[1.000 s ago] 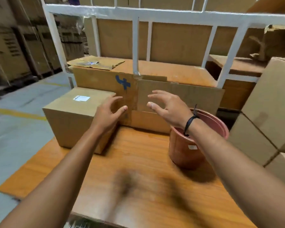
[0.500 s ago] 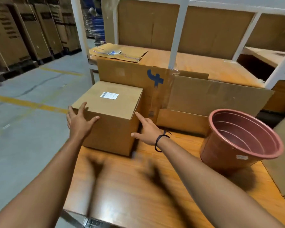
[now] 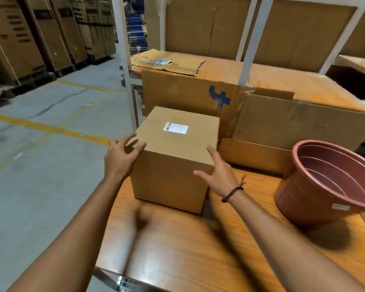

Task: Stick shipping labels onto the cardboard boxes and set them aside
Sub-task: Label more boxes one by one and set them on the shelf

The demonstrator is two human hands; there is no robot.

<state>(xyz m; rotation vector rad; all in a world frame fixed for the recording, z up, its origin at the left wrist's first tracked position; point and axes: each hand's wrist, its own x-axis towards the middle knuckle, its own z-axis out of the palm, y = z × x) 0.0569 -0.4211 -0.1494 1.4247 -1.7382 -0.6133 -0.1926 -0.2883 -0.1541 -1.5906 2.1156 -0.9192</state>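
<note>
A closed cardboard box [image 3: 173, 173] stands on the orange wooden table [image 3: 198, 249], near its left edge. A white shipping label [image 3: 175, 128] is stuck on the box's top face. My left hand [image 3: 120, 159] lies against the box's upper left corner, fingers spread over the edge. My right hand [image 3: 217, 175] is flat against the box's right side, fingers straight, thumb out over the front face. A black band circles my right wrist.
A terracotta plastic pot [image 3: 329, 182] leans on the table at right. Flattened cardboard sheets [image 3: 282, 121] with a blue mark stand behind the box. White rack posts [image 3: 251, 41] rise beyond. The concrete floor [image 3: 40, 144] with yellow lines lies left, with stacked cartons [image 3: 30, 34] behind.
Both hands moved left from mid-air above the table to the labelled box and closed in on its two sides. The camera view swung left.
</note>
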